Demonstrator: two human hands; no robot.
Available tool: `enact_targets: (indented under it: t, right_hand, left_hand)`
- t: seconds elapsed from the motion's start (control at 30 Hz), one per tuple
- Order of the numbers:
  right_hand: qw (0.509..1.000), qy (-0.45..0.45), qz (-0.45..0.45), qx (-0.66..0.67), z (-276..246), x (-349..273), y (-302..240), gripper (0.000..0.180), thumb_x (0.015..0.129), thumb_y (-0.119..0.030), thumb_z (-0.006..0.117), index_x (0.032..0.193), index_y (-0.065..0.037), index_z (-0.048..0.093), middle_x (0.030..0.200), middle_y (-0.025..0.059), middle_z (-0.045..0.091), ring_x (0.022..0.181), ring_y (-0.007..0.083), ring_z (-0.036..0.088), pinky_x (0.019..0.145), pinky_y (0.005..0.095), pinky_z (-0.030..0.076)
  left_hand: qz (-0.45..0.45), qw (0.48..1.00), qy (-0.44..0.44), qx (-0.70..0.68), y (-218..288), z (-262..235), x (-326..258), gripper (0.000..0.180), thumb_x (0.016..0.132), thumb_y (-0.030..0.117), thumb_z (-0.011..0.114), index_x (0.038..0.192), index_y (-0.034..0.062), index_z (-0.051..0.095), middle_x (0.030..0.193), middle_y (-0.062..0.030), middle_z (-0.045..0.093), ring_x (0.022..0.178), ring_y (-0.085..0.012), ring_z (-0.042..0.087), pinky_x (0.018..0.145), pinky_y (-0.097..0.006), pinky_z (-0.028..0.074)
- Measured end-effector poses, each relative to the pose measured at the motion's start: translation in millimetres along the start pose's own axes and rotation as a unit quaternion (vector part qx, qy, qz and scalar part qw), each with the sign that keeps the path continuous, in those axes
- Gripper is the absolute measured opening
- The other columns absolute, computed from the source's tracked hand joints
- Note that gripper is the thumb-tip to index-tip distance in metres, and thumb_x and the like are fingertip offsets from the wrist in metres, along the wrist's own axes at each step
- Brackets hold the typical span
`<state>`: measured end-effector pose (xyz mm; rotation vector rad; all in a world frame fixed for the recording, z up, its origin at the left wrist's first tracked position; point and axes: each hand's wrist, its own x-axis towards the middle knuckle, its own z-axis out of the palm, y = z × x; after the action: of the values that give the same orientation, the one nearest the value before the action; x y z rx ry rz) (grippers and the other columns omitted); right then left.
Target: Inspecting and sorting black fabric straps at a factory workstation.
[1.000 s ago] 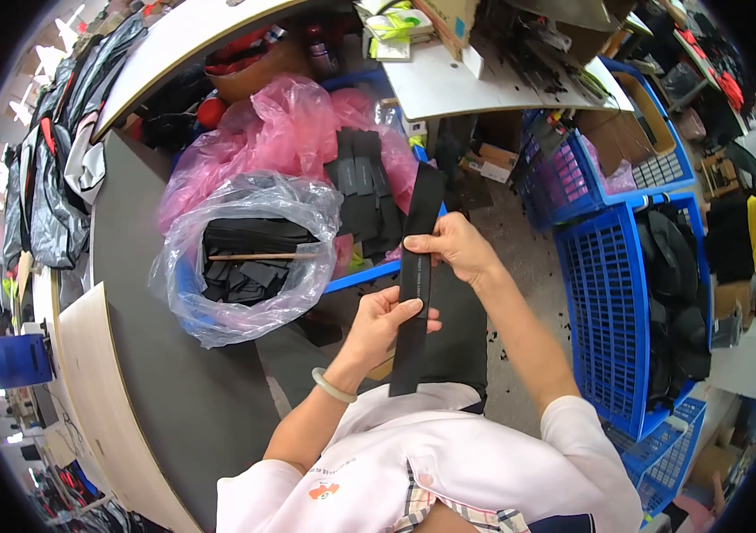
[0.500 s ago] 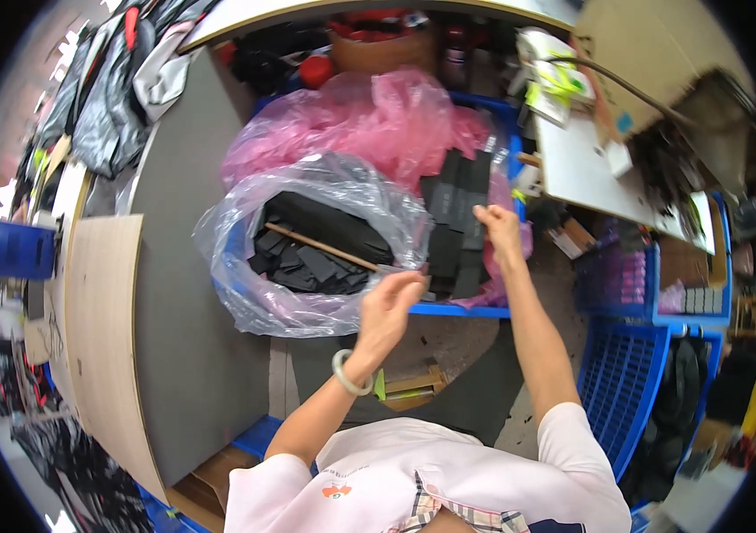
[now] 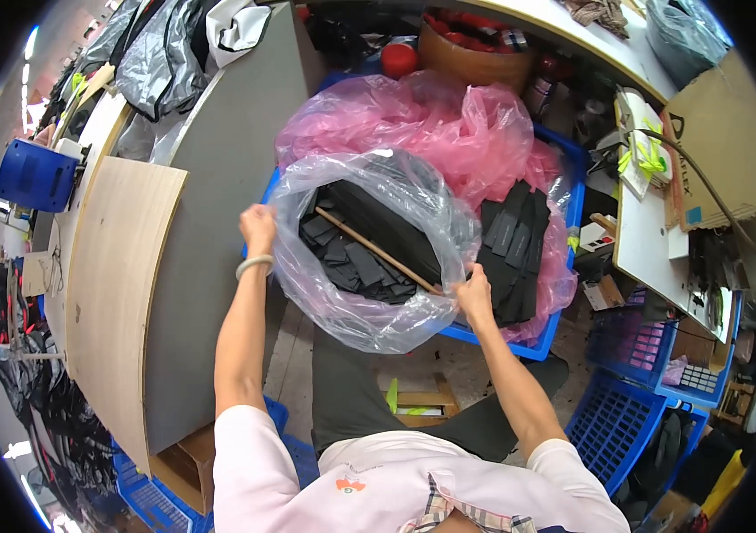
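Both hands grip the rim of a clear plastic bag [image 3: 369, 258] and hold its mouth wide. The left hand [image 3: 258, 226] is closed on the film at the bag's left edge, next to the grey table [image 3: 209, 222]. The right hand [image 3: 476, 293] pinches the rim on the near right side. Neither hand is empty — each has a fistful of thin film.

To do this well, as I judge it, the pull should stay even on both sides, so the mouth stays round and the soft film does not tear or slip. The weight inside is best left resting in the crate.

The bag lies between the two hands, its body sagging away from them. Inside it are black flat pieces [image 3: 351, 262], with a thin wooden stick [image 3: 378, 253] lying slantwise across them. Beyond the right hand, more black pieces are stacked in a pink plastic bag [image 3: 413, 115] — both bags sit in a blue crate [image 3: 493, 342]. Farther off stands a brown bowl [image 3: 476, 49].
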<state>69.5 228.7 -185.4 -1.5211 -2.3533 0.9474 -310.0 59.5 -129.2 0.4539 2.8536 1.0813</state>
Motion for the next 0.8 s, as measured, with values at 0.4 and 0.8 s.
enact_targets:
  t: [0.4,0.8]
  right_hand:
    - [0.781,-0.187,0.006,0.596,-77.8,67.1,-158.1,0.033,0.081,-0.005,0.058,0.112,0.0,0.047,0.083,0.0077,0.058,0.064,0.0178,0.062,0.062,0.0359,0.056]
    - [0.854,-0.175,0.008,0.489,13.1,74.0,-120.7,0.041,0.085,-0.016,0.059,0.123,0.0,0.052,0.091,0.0058,0.063,0.072,0.0162,0.058,0.064,0.0273,0.047]
  left_hand:
    - [0.023,0.913,-0.23,-0.337,125.3,33.1,-44.5,0.005,0.077,0.009,0.062,0.074,0.0044,0.061,0.067,0.0034,0.053,0.06,-0.0047,0.045,0.052,-0.022,0.035]
    - [0.381,0.906,-0.182,-0.02,75.4,101.2,-127.3,0.078,0.072,0.0,0.06,0.141,0.0132,0.026,0.089,-0.0145,0.05,0.072,-0.0333,0.06,0.059,-0.044,0.047]
